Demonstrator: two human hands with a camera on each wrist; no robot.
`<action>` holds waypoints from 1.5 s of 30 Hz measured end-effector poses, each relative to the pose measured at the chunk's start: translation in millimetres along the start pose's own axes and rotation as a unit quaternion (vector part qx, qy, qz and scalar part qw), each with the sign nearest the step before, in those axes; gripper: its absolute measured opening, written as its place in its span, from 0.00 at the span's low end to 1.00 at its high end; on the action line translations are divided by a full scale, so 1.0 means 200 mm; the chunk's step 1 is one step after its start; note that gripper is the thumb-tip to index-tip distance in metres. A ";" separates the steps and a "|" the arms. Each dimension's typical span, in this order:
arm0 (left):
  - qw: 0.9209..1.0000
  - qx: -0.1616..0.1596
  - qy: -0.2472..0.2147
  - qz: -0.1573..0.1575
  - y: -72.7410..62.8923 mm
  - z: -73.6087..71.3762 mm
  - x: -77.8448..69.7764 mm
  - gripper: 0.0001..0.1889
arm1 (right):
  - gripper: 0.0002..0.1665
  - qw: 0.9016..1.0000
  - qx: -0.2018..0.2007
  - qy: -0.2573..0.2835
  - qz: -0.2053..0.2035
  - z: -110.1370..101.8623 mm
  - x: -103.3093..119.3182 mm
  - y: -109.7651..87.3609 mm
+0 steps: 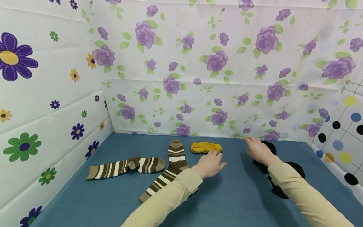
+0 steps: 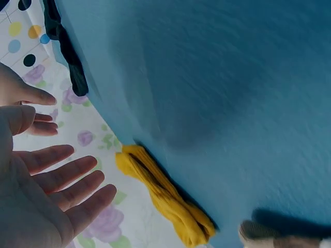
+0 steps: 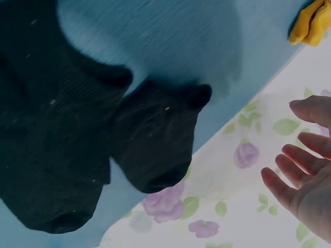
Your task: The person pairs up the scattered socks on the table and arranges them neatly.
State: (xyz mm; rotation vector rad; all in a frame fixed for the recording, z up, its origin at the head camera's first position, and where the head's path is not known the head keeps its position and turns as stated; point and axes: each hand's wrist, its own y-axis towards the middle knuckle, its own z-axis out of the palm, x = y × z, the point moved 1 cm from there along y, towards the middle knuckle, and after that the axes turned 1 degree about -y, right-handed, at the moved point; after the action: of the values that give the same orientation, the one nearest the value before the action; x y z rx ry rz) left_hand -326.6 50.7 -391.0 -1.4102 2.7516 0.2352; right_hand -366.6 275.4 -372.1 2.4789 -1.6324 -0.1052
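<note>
My left hand hovers over the table just in front of a folded yellow sock bundle. Its fingers are extended and hold nothing, as the left wrist view also shows. Further right, my right hand is raised beside black socks, partly covering them; its fingers are loosely spread around nothing. One brown-and-white striped sock lies crosswise at left. A second striped sock lies bent nearby, partly behind my left sleeve. In the right wrist view, the black socks lie flat.
A blue cloth covers the table. Behind it hangs a white sheet with purple roses, and a flowered sheet stands at left. On the right is a dotted sheet. A small dark item shows under my left sleeve.
</note>
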 end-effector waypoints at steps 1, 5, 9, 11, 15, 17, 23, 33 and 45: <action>1.000 0.001 -0.007 0.000 0.00 0.00 -0.01 0.21 | 0.28 1.000 -0.001 -0.002 0.001 0.00 -0.01 0.00; 0.999 0.004 -0.034 0.002 0.01 0.02 -0.04 0.20 | 0.28 1.000 0.005 -0.008 0.011 0.01 -0.06 -0.03; 0.998 0.007 -0.064 0.005 0.02 0.02 -0.08 0.21 | 0.27 1.000 0.010 -0.004 0.020 0.02 -0.11 -0.05; 0.997 0.007 -0.078 0.006 0.02 0.01 -0.09 0.21 | 0.26 1.000 0.010 -0.003 0.021 0.03 -0.13 -0.07; 0.995 0.008 -0.095 0.007 0.03 0.02 -0.12 0.21 | 0.26 1.000 0.010 -0.007 0.023 0.04 -0.18 -0.10; 0.995 0.009 -0.099 0.010 0.03 0.03 -0.13 0.20 | 0.26 1.000 0.009 -0.009 0.026 0.04 -0.20 -0.12; 0.993 0.012 -0.113 0.020 0.04 0.06 -0.15 0.20 | 0.25 0.999 0.005 -0.009 0.032 0.04 -0.24 -0.17; 0.985 0.022 -0.171 0.018 0.05 0.06 -0.20 0.21 | 0.25 0.998 0.017 -0.002 0.057 0.04 -0.35 -0.24; 0.958 0.030 -0.283 -0.035 0.10 0.09 -0.30 0.16 | 0.25 0.996 0.033 0.001 0.088 0.02 -0.44 -0.29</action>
State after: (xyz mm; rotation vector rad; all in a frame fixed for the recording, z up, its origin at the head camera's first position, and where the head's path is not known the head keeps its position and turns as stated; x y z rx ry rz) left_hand -308.6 114.6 -400.9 -1.1892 2.2188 0.4644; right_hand -349.4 379.1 -390.6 2.3673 -1.8731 -0.0245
